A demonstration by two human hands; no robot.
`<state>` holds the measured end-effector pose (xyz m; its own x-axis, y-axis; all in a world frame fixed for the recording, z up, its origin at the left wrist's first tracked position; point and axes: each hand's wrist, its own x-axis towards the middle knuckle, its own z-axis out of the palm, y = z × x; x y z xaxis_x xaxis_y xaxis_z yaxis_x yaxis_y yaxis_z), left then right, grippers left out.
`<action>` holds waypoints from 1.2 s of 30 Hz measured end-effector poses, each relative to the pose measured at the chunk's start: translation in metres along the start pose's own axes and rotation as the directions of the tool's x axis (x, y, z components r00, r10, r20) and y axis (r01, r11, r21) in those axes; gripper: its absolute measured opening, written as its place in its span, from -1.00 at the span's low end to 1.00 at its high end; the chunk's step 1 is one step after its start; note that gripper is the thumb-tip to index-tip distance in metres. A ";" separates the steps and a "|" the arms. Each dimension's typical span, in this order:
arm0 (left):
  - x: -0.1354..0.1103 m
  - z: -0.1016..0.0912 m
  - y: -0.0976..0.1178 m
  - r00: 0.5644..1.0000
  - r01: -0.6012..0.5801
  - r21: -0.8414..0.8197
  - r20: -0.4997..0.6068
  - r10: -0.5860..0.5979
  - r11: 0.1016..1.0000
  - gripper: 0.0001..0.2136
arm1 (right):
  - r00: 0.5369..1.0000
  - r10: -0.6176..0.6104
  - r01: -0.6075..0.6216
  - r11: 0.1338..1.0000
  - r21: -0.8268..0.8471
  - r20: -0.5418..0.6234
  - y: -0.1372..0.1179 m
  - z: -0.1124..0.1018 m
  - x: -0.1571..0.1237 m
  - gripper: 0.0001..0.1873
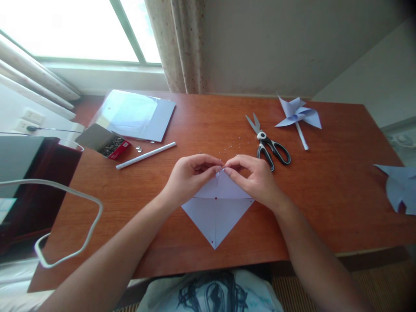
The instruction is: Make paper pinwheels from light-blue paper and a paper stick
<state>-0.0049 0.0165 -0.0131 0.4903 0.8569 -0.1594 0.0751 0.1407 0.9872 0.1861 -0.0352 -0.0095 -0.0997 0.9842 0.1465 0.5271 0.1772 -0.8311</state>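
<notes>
A white square paper sheet (pixel 216 216) lies on the table with one corner toward me. It has crease lines and small holes at its centre and near corners, through which the brown table shows. My left hand (pixel 195 175) pinches the far corner between thumb and forefinger. My right hand (pixel 255 175) pinches the same corner from the other side, its fingertips almost touching the left ones. The fingertips hide most of that corner. Just beyond the hands, several tiny bits (pixel 230 147) are scattered on the wood.
Open scissors (pixel 266 141) lie right of the hands, near a finished paper pinwheel (pixel 297 115). At left are a rolled paper stick (pixel 146 156), a small opened box (pixel 108 143) and a pack of paper (pixel 139 115). Cut paper (pixel 401 186) hangs over the table's (pixel 341 195) right side.
</notes>
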 end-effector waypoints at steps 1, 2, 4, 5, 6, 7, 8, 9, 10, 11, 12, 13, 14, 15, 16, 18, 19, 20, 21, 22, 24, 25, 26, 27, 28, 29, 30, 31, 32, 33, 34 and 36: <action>0.000 0.000 0.000 1.000 0.000 0.002 0.000 0.000 1.000 -0.87 | 1.000 0.005 -0.005 1.000 -0.004 0.002 0.000 0.000 0.000 -0.90; 0.000 0.000 0.000 1.000 -0.001 0.005 -0.001 0.001 1.000 -0.86 | 1.000 0.010 -0.010 1.000 -0.007 0.003 -0.001 0.000 0.000 -0.90; 0.000 0.000 0.000 1.000 -0.003 0.015 -0.002 0.003 1.000 -0.85 | 1.000 0.013 -0.013 1.000 -0.007 0.005 -0.001 -0.001 -0.001 -0.90; 0.000 0.000 0.000 1.000 -0.003 0.020 -0.001 0.003 1.000 -0.85 | 1.000 0.011 -0.011 1.000 -0.005 0.003 -0.001 -0.001 -0.001 -0.90; -0.001 0.001 0.000 1.000 -0.002 0.024 -0.002 0.002 1.000 -0.85 | 1.000 0.007 -0.007 1.000 -0.004 0.002 -0.002 -0.001 -0.001 -0.90; -0.001 0.001 0.000 1.000 -0.002 0.027 -0.003 0.003 1.000 -0.84 | 1.000 0.003 -0.002 1.000 -0.003 0.001 -0.002 -0.001 -0.001 -0.90; -0.001 0.001 0.000 1.000 -0.004 0.029 -0.006 0.004 1.000 -0.84 | 1.000 -0.002 0.002 1.000 -0.004 0.002 -0.001 -0.001 -0.001 -0.90; -0.001 0.001 -0.001 1.000 -0.008 0.031 -0.009 0.008 0.999 -0.85 | 1.000 -0.003 0.003 1.000 -0.005 0.004 -0.001 -0.001 -0.001 -0.90; 0.000 0.001 -0.001 1.000 -0.013 0.033 -0.012 0.014 0.999 -0.85 | 1.000 -0.004 0.004 1.000 -0.006 0.007 -0.001 -0.001 -0.001 -0.91; 0.000 0.001 -0.001 1.000 -0.019 0.034 -0.013 0.020 0.999 -0.85 | 1.000 -0.004 0.004 1.000 -0.008 0.010 -0.001 -0.001 0.000 -0.91; 0.000 0.000 -0.002 1.000 -0.027 0.036 -0.012 0.027 0.999 -0.86 | 1.000 -0.008 0.008 1.000 -0.009 0.013 0.000 -0.001 0.000 -0.91; 0.000 0.000 -0.002 0.999 -0.035 0.038 -0.010 0.035 0.999 -0.86 | 1.000 -0.013 0.013 1.000 -0.010 0.014 0.000 -0.001 0.000 -0.91; 0.000 0.000 -0.002 0.999 -0.043 0.039 -0.007 0.044 0.998 -0.86 | 1.000 -0.020 0.020 1.000 -0.009 0.012 0.000 -0.001 0.000 -0.91; 0.001 0.000 -0.002 0.999 -0.052 0.042 -0.003 0.052 0.998 -0.86 | 1.000 -0.027 0.028 1.000 -0.008 0.010 0.001 -0.001 0.000 -0.91; 0.001 0.000 -0.003 0.998 -0.059 0.046 0.002 0.058 0.997 -0.87 | 0.999 -0.034 0.034 0.999 -0.006 0.008 0.001 -0.001 0.000 -0.91; 0.001 0.000 -0.003 0.998 -0.068 0.055 0.008 0.067 0.996 -0.88 | 0.999 -0.037 0.037 0.999 0.000 0.008 0.002 -0.001 0.000 -0.92; 0.001 0.000 -0.003 0.997 -0.071 0.059 0.009 0.071 0.996 -0.88 | 0.999 -0.037 0.037 0.999 0.002 0.010 0.002 -0.001 0.000 -0.92; 0.001 0.000 -0.003 0.997 -0.074 0.062 0.009 0.074 0.995 -0.88 | 0.999 -0.036 0.036 0.999 0.003 0.011 0.001 -0.001 0.000 -0.92; 0.001 0.000 -0.003 0.997 -0.077 0.064 0.007 0.076 0.995 -0.89 | 0.999 -0.033 0.033 0.999 0.003 0.012 0.001 -0.001 0.000 -0.92; 0.001 0.000 -0.004 0.997 -0.079 0.067 0.001 0.079 0.995 -0.89 | 0.999 -0.030 0.030 1.000 0.004 0.013 0.001 -0.001 0.000 -0.91; 0.001 0.000 -0.004 0.996 -0.086 0.080 -0.014 0.087 0.993 -0.88 | 1.000 -0.023 0.023 1.000 0.004 0.016 0.000 -0.001 0.000 -0.91; 0.001 0.000 -0.005 0.995 -0.091 0.090 -0.022 0.093 0.992 -0.88 | 1.000 -0.020 0.020 1.000 0.005 0.018 0.000 -0.001 0.000 -0.91; 0.001 0.000 -0.005 0.995 -0.096 0.101 -0.027 0.099 0.990 -0.88 | 1.000 -0.020 0.019 1.000 0.006 0.020 0.000 -0.001 0.000 -0.91; 0.001 0.001 -0.005 0.994 -0.102 0.112 -0.029 0.105 0.989 -0.88 | 1.000 -0.019 0.019 1.000 0.007 0.022 0.000 -0.001 0.000 -0.91; 0.001 0.001 -0.005 0.993 -0.106 0.121 -0.029 0.111 0.987 -0.88 | 1.000 -0.020 0.019 1.000 0.008 0.023 0.000 -0.001 0.000 -0.91; 0.001 0.001 -0.006 0.993 -0.110 0.130 -0.027 0.114 0.985 -0.88 | 1.000 -0.020 0.020 1.000 0.008 0.024 0.000 -0.002 0.000 -0.91; 0.001 0.001 -0.006 0.993 -0.112 0.136 -0.026 0.117 0.984 -0.88 | 0.999 -0.020 0.019 1.000 0.008 0.026 0.000 -0.002 0.000 -0.91; 0.001 0.001 -0.005 0.993 -0.114 0.140 -0.025 0.119 0.984 -0.88 | 0.999 -0.020 0.019 1.000 0.008 0.027 0.000 -0.002 0.000 -0.90; 0.000 0.001 -0.005 0.992 -0.116 0.142 -0.025 0.121 0.983 -0.88 | 0.999 -0.020 0.019 1.000 0.006 0.029 0.000 -0.002 0.000 -0.90; 0.000 0.001 -0.005 0.992 -0.116 0.142 -0.023 0.121 0.983 -0.89 | 0.999 -0.020 0.020 1.000 0.005 0.030 0.001 -0.002 0.000 -0.90; 0.000 0.001 -0.005 0.992 -0.118 0.142 -0.020 0.122 0.983 -0.89 | 0.999 -0.020 0.020 1.000 0.003 0.029 0.001 -0.002 0.000 -0.90; 0.000 0.000 -0.005 0.992 -0.123 0.147 -0.017 0.127 0.981 -0.89 | 0.999 -0.018 0.018 1.000 0.000 0.030 0.001 -0.001 0.000 -0.91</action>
<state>-0.0048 0.0157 -0.0183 0.4811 0.8760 -0.0331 0.1413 -0.0402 0.9892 0.1878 -0.0352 -0.0094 -0.1344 0.9802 0.1456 0.5255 0.1951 -0.8281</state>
